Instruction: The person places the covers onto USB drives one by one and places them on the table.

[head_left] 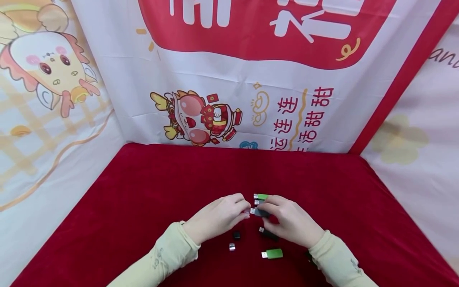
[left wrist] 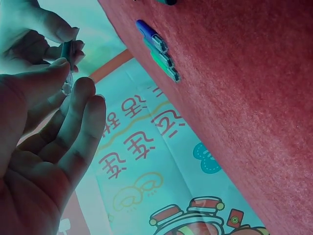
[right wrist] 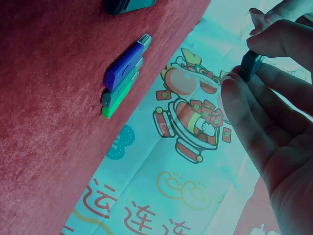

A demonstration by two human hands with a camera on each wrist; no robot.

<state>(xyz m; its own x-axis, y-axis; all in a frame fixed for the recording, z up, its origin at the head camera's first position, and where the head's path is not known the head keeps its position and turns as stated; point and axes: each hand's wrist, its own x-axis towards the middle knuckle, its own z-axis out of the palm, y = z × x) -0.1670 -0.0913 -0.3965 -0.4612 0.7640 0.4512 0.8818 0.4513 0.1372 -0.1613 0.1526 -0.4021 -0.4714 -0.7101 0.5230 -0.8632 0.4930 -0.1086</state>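
Between the thumb and fingers of my right hand (head_left: 288,219) is a dark grey USB stick (right wrist: 250,66), its metal plug pointing left. My left hand (head_left: 224,215) pinches a small clear cap (left wrist: 68,88) right at the plug end. Just beyond the hands, a green USB stick (head_left: 263,196) and a grey one (right wrist: 120,88) lie side by side with a blue one (right wrist: 124,63). Closer in, a black USB stick (head_left: 269,234) lies partly under my right hand in the head view.
Nearer the front lies another green USB stick (head_left: 275,253). A black cap (head_left: 236,235) and a clear cap (head_left: 232,246) sit to its left. A dark object (head_left: 310,257) shows beside the right sleeve. Printed cloth walls (head_left: 122,79) surround the red cloth (head_left: 161,179).
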